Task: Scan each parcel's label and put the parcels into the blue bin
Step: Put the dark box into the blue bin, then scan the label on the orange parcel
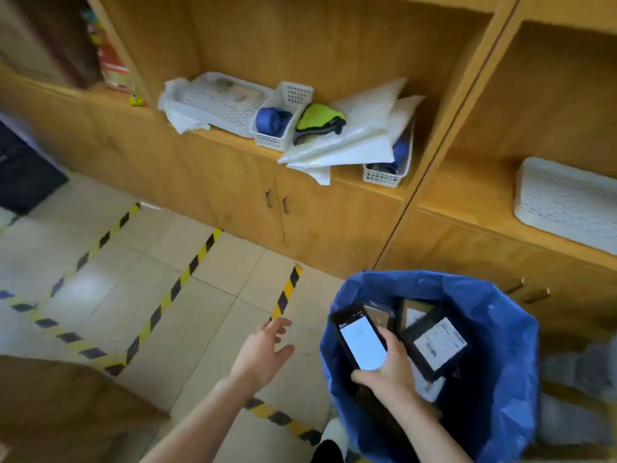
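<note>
The blue bin (500, 329), lined with a blue bag, stands at the lower right. Inside it lie several dark parcels; one black parcel (437, 345) shows a white label facing up. My right hand (389, 365) grips a black handheld scanner (360, 339) with a lit white screen, held over the bin's left side. My left hand (267, 352) hovers empty over the floor left of the bin, fingers spread and relaxed.
A wooden cabinet (233, 182) with open shelves stands ahead. On its shelf sit white baskets (213, 101), white padded mailers (360, 135) and a green-black pouch (319, 123). Yellow-black tape (187, 272) marks the tiled floor. A brown box edge (60, 406) is at lower left.
</note>
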A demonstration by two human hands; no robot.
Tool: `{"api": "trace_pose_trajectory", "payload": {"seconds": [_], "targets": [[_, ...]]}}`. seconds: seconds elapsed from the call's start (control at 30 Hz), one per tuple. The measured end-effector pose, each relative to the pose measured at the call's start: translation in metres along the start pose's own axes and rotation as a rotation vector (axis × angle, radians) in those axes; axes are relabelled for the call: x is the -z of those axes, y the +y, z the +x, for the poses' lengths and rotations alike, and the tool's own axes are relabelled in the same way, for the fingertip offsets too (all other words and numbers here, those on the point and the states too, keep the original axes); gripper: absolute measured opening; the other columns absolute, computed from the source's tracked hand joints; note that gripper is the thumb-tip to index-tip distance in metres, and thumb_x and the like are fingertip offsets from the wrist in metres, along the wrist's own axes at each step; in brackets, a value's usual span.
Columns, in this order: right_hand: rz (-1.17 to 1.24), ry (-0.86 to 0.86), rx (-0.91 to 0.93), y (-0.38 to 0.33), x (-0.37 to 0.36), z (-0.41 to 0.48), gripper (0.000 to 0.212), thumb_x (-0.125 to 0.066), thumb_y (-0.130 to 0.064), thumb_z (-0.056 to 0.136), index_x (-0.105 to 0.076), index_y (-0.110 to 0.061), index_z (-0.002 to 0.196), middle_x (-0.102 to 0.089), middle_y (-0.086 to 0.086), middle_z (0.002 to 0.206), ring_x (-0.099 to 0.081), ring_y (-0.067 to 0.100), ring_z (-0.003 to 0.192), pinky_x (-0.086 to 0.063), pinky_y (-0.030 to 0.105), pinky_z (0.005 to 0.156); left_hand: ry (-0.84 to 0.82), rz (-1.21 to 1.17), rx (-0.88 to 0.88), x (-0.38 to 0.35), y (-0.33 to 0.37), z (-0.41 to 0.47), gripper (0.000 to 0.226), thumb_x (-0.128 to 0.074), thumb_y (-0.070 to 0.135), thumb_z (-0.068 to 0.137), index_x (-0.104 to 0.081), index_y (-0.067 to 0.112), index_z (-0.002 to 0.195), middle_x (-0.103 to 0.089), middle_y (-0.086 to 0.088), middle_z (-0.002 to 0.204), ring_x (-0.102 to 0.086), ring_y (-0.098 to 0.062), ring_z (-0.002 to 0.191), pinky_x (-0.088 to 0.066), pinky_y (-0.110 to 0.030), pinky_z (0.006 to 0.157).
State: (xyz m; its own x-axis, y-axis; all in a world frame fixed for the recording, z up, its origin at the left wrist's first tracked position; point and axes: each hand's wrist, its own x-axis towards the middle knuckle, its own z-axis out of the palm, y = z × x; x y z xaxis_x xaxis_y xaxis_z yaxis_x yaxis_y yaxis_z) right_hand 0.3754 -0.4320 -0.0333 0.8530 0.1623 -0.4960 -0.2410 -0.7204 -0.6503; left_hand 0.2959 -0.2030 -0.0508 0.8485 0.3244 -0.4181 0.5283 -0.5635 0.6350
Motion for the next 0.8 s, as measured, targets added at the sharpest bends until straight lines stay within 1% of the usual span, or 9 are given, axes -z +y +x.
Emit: {"api": "trace_pose_trajectory", "payload": {"seconds": [0.07,0.23,0.3,0.37,0.47,0.57,0.63,0.7,0.8], "targets": [[-0.035,-0.06,0.073,-0.032,-0.031,-0.025,0.087,-0.08,-0.021,0.053,-0.04,-0.029,0.13,-0.048,-0.008,0.115,-0.05,0.018,0.113,-0.048,0.038,0.092,0.1,-0.053,0.043,0.038,-0.038,-0.041,0.039,-0.066,0.023,0.087,-0.054,0.03,0.124,-0.055,0.01,0.111,-0.056,-0.009,0.099,-0.048,-0.028,0.087],[-0.112,-0.24,0.29,-0.115,-0.139,-0.117,0.091,-0.079,-0.023,0.048,-0.042,-0.025,0.131,-0.049,-0.004,0.114,-0.051,0.017,0.102,-0.053,0.036,0.08,0.411,-0.198,0.179,0.122,-0.151,-0.186,0.034,-0.067,0.022,0.086,-0.055,0.034,0.117,-0.056,0.016,0.102,-0.057,-0.001,0.092,-0.05,-0.026,0.085],[-0.172,-0.316,0.393,-0.149,-0.189,-0.163,0.094,-0.079,-0.025,0.047,-0.041,-0.025,0.133,-0.047,-0.005,0.113,-0.051,0.016,0.102,-0.051,0.035,0.08,0.537,-0.228,0.253,0.15,-0.198,-0.251,0.034,-0.067,0.02,0.085,-0.056,0.035,0.114,-0.057,0.018,0.1,-0.057,0.001,0.091,-0.05,-0.024,0.086],[-0.225,-0.405,0.487,-0.183,-0.237,-0.208,0.098,-0.079,-0.025,0.048,-0.038,-0.026,0.137,-0.043,-0.007,0.112,-0.048,0.014,0.102,-0.047,0.029,0.076,0.681,-0.267,0.32,0.174,-0.242,-0.314,0.035,-0.068,0.016,0.084,-0.057,0.037,0.109,-0.059,0.018,0.099,-0.058,0.002,0.09,-0.05,-0.021,0.085],[-0.256,-0.522,0.626,-0.227,-0.306,-0.271,0.093,-0.079,-0.019,0.049,-0.043,-0.028,0.135,-0.045,-0.006,0.112,-0.049,0.014,0.096,-0.042,0.026,0.069,0.863,-0.31,0.421,0.202,-0.303,-0.402,0.042,-0.069,0.015,0.082,-0.053,0.048,0.102,-0.06,0.018,0.1,-0.058,0.006,0.09,-0.05,-0.014,0.08],[-0.325,-0.643,0.736,-0.263,-0.369,-0.328,0.091,-0.081,-0.016,0.05,-0.044,-0.025,0.132,-0.047,0.0,0.121,-0.051,0.017,0.1,-0.049,0.035,0.08,0.981,-0.365,0.508,0.218,-0.353,-0.482,0.044,-0.07,0.02,0.085,-0.048,0.055,0.101,-0.058,0.02,0.102,-0.057,0.01,0.092,-0.048,-0.01,0.075],[-0.358,-0.718,0.767,-0.281,-0.407,-0.362,0.09,-0.083,-0.015,0.052,-0.042,-0.024,0.131,-0.043,0.0,0.12,-0.05,0.018,0.103,-0.05,0.037,0.085,1.075,-0.406,0.562,0.221,-0.377,-0.527,0.044,-0.07,0.02,0.085,-0.048,0.054,0.102,-0.058,0.018,0.103,-0.057,0.008,0.092,-0.047,-0.009,0.074],[-0.397,-0.794,0.813,-0.295,-0.441,-0.393,0.089,-0.083,-0.014,0.054,-0.04,-0.023,0.132,-0.039,-0.002,0.118,-0.047,0.017,0.103,-0.047,0.034,0.081,1.152,-0.44,0.626,0.221,-0.397,-0.564,0.044,-0.07,0.018,0.085,-0.049,0.05,0.105,-0.058,0.015,0.104,-0.058,0.004,0.091,-0.047,-0.009,0.075],[-0.424,-0.9,0.94,-0.313,-0.491,-0.431,0.09,-0.082,-0.01,0.05,-0.045,-0.018,0.132,-0.046,0.001,0.12,-0.05,0.018,0.099,-0.046,0.035,0.08,1.222,-0.487,0.739,0.22,-0.424,-0.608,0.041,-0.071,0.022,0.085,-0.051,0.042,0.114,-0.056,0.017,0.105,-0.058,0.003,0.093,-0.047,-0.008,0.077]]}}
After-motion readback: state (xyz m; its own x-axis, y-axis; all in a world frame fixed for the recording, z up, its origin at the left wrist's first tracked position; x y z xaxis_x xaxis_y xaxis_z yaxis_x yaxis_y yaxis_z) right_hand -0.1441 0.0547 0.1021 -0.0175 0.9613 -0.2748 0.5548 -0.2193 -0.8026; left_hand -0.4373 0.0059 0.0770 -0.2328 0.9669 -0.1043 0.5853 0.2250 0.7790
